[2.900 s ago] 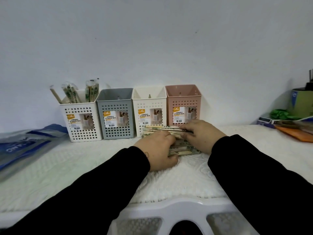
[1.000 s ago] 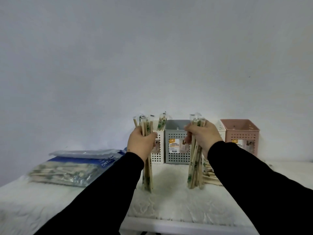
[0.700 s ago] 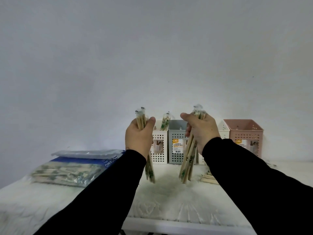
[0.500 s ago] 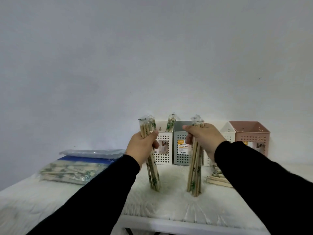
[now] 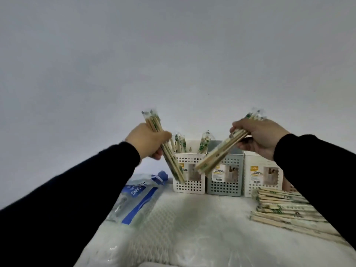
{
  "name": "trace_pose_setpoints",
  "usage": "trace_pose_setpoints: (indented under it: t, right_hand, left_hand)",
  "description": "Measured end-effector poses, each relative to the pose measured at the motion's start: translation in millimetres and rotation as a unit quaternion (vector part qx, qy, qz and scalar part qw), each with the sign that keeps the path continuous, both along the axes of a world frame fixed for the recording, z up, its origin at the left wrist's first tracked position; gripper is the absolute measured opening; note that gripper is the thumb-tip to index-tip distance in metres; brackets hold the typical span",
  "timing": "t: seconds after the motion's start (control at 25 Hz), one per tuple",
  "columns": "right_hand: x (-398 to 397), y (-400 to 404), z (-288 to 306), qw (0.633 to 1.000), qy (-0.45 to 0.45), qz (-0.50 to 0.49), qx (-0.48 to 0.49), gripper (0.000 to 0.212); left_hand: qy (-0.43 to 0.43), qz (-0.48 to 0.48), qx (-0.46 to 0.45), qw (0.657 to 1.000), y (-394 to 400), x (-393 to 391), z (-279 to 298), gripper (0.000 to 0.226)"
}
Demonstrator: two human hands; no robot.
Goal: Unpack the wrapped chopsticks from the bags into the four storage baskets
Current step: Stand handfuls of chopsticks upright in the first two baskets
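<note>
My left hand [image 5: 148, 140] has its grip closed round a bundle of wrapped chopsticks [image 5: 165, 149], fingers curled about the middle of it, the bundle tilted so its lower ends hang in front of the white storage basket [image 5: 189, 177] and its wrapper tops rise above my knuckles. My right hand [image 5: 260, 136] has its grip closed on a second bundle of wrapped chopsticks [image 5: 221, 154], thumb and fingers pinching near its upper end; this bundle slants down to the left, its lower ends in front of the gap between the white storage basket and the grey storage basket [image 5: 224, 176] standing just to the right of it. Both bundles are held in the air, clear of the surface [image 5: 192, 228]. A few wrapped chopsticks [image 5: 181, 143] stand upright inside the white storage basket, their tops poking over its rim. Right of the grey one stands another white basket [image 5: 263, 175], partly hidden by my right sleeve [image 5: 317, 170]. Further right of the white storage basket and nearer to me, a loose pile of wrapped chopsticks [image 5: 281, 209] lies flat on the surface. Left of the white storage basket lies a clear plastic bag with blue print [image 5: 138, 197], flat on the surface beside my left sleeve [image 5: 77, 199].
</note>
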State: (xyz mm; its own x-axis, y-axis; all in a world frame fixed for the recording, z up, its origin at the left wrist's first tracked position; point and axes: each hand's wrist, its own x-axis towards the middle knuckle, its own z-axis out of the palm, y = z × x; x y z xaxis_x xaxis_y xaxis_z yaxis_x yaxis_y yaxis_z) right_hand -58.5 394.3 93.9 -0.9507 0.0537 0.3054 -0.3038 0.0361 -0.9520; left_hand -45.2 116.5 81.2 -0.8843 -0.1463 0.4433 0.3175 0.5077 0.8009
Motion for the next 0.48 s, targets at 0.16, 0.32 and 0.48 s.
trace_pose_setpoints:
  t: [0.16, 0.32, 0.48]
  right_hand:
    - [-43, -8, 9, 0.991, 0.050, -0.019, -0.124, 0.021]
    - [-85, -16, 8, 0.988, 0.052, -0.054, -0.138, 0.021]
    - [-105, -28, 1, 0.995, 0.061, -0.056, -0.047, 0.019]
  left_hand:
    - [0.106, 0.008, 0.067, 0.992, -1, -25, 42, 0.029]
    - [0.127, 0.019, 0.031, 0.991, 10, -62, 52, 0.027]
    - [0.089, 0.025, -0.043, 0.995, 24, -101, 39, 0.029]
